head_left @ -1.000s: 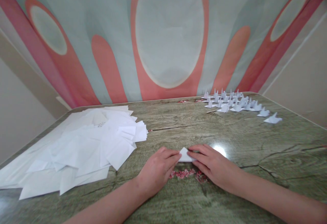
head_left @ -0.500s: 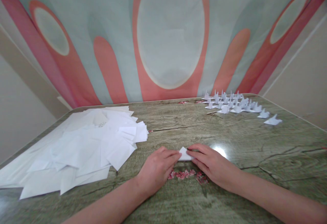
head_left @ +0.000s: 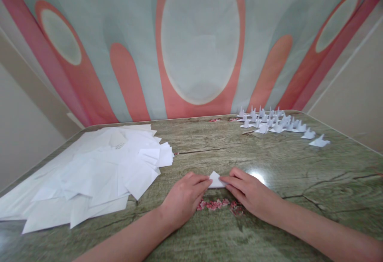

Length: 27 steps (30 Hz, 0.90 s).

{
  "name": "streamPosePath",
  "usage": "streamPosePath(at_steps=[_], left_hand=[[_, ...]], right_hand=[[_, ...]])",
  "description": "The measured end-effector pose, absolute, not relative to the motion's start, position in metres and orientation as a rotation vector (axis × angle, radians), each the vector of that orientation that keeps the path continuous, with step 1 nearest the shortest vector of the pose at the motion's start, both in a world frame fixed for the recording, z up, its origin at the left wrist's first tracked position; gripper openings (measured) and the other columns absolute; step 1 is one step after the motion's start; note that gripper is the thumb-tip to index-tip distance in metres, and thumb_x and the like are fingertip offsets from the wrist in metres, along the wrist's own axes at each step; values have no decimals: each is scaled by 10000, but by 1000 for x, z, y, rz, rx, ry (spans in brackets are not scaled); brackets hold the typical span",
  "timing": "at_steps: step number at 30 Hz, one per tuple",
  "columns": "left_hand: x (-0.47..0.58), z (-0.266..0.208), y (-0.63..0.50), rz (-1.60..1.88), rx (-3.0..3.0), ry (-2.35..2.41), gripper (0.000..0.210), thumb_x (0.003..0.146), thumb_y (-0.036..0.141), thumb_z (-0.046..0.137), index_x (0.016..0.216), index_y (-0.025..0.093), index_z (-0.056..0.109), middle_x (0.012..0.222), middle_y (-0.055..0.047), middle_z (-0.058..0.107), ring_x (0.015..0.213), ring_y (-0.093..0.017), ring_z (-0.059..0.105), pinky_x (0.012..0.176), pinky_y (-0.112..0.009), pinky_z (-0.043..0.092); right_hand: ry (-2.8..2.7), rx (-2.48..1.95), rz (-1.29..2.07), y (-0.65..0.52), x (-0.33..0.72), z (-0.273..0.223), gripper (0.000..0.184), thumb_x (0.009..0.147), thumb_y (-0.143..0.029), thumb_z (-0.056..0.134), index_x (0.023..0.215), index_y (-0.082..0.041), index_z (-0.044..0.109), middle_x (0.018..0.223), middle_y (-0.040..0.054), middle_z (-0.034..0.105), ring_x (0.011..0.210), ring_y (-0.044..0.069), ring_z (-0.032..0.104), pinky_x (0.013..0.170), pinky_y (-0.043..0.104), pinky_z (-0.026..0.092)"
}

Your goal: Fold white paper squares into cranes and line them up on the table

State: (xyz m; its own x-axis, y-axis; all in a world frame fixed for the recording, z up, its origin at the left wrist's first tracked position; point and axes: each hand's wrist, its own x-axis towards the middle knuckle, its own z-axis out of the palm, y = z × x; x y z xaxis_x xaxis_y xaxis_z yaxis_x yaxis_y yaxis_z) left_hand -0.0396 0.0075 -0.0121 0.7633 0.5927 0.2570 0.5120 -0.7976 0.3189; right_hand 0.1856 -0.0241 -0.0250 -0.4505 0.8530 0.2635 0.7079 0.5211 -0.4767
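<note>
At the far left, a plain pale wall [head_left: 26,98] runs down to the edge of the table [head_left: 191,146], which has a wood-grain top. A large, untidy pile of white paper [head_left: 89,178] covers the left part of the table, its sheets overlapping at many angles, some corners sticking out toward the middle. Behind the table hangs a cloth [head_left: 197,111] in grey-green and coral red, with a big pale oval at its centre.

Right of the pile is the left hand [head_left: 186,195], back upward, its fingers close together and bent down onto the left end of a small folded paper [head_left: 214,181]. This paper lies at the near middle of the table, between the two hands, a white strip with a pointed peak on its far side. Just nearer than it, pink flowers [head_left: 213,204] are printed on the tabletop. The right hand [head_left: 250,193] has the paper's right end under its fingertips, the fingers nearly closed; its thumb tip is hard to make out.

Past a bright reflection [head_left: 257,176], white paper birds [head_left: 277,127] stand clustered at the far right, two of them set apart toward the table's right edge.
</note>
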Motion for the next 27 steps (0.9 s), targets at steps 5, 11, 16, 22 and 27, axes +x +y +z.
streamPosePath(at_steps=[5, 11, 16, 22, 27], left_hand=[[-39, -12, 8, 502, 2732, 880, 310, 872, 133, 433, 1157, 183, 546, 1113, -54, 604, 931, -173, 535, 855, -337, 465], [-39, -12, 8, 516, 2738, 873, 308, 874, 141, 430, 1154, 188, 551, 1098, -61, 610, 916, -177, 547, 837, -334, 473], [-39, -12, 8, 538, 2721, 874, 300, 881, 154, 427, 1149, 193, 555, 1091, -65, 611, 919, -174, 545, 834, -339, 473], [-40, -13, 8, 569, 2696, 863, 301, 873, 146, 439, 1143, 200, 559, 1084, -66, 612, 922, -169, 549, 831, -331, 475], [-40, -14, 8, 595, 2663, 855, 300, 883, 151, 422, 1147, 196, 557, 1090, -62, 607, 936, -174, 540, 844, -332, 467]], right_hand=[[-2307, -1308, 409, -24, 184, -27, 238, 908, -181, 386, 1025, -192, 593, 840, 45, 521, 728, 146, 538, 662, 280, 466], [-2302, -1304, 343, -26, 184, -32, 247, 905, -177, 390, 1036, -191, 600, 817, 44, 518, 709, 143, 529, 641, 274, 461], [-2300, -1316, 269, -29, 183, -31, 274, 894, -163, 401, 1085, -191, 594, 805, 46, 515, 697, 147, 520, 636, 280, 464], [-2307, -1345, 165, -32, 180, -30, 279, 888, -157, 406, 1088, -186, 598, 787, 50, 512, 705, 161, 505, 635, 293, 461], [-2310, -1350, 177, -31, 181, -30, 266, 896, -156, 397, 1057, -175, 607, 787, 50, 507, 715, 161, 494, 639, 294, 454]])
